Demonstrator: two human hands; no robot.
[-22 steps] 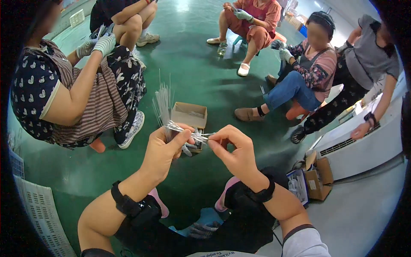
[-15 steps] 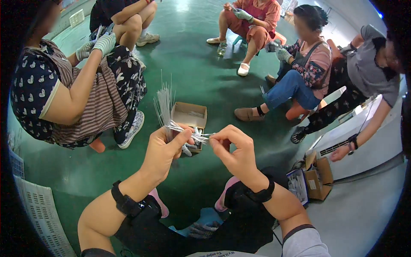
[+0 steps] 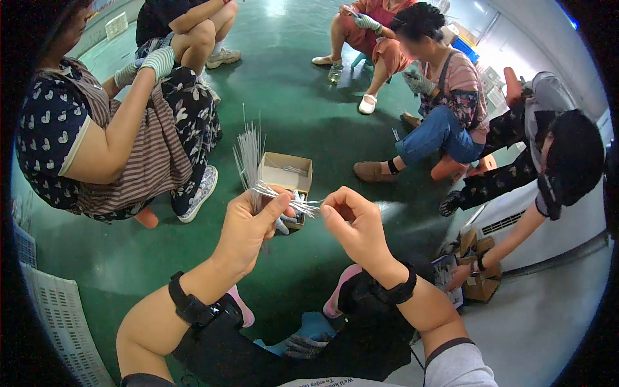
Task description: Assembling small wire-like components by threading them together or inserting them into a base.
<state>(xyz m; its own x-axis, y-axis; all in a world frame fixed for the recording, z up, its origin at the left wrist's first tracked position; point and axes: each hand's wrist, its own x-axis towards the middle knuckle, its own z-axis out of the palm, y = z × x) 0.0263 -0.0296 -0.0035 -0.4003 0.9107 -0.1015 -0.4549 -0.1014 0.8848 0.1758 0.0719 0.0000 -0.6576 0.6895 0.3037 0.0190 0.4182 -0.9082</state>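
The left hand [image 3: 248, 226] was closed around a bundle of thin white ties [image 3: 248, 155], its fingers wrapped on the lower part while the ties fanned upward above the fist, and its thumb pressed down on a second small bunch [image 3: 290, 201] that lay crosswise over the forefinger. The right hand [image 3: 358, 226] met that crosswise bunch at its far end, thumb and forefinger pinched together on the tips, the other fingers curled into the palm. Both hands were held close, just apart, above a small open cardboard box [image 3: 285, 177] that sat on the green floor [image 3: 303, 109]. A black band [image 3: 187, 303] circled the left wrist and another the right. Grey gloves [image 3: 303, 345] lay in the lap below. Other people sat round in a ring: one in a striped apron [image 3: 145, 155] at the left, one in jeans [image 3: 438, 132] across, and one at the right bending to a box [image 3: 480, 284].
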